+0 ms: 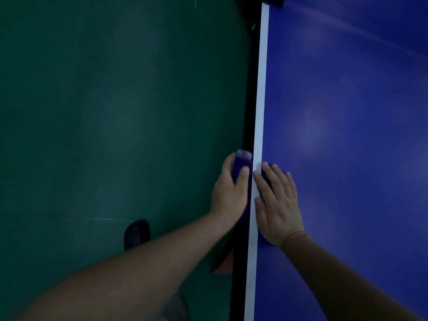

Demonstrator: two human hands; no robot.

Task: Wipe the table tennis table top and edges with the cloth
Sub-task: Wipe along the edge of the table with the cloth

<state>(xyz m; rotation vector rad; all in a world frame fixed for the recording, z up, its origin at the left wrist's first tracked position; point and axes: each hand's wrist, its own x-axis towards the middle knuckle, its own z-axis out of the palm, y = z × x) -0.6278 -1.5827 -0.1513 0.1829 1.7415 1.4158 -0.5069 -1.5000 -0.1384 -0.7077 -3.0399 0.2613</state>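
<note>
Bare forearms — dark perforated shoe (136, 234)

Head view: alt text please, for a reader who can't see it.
A person's left hand grips a purple cloth against the black side edge of a blue table tennis table, while the right hand lies flat on top by the white line. Green floor lies below.

You see two hands: left hand (231, 186), right hand (278, 202). One cloth (239, 167). One table (347, 135). One white edge line (259, 112). One dark shoe (136, 235).
</note>
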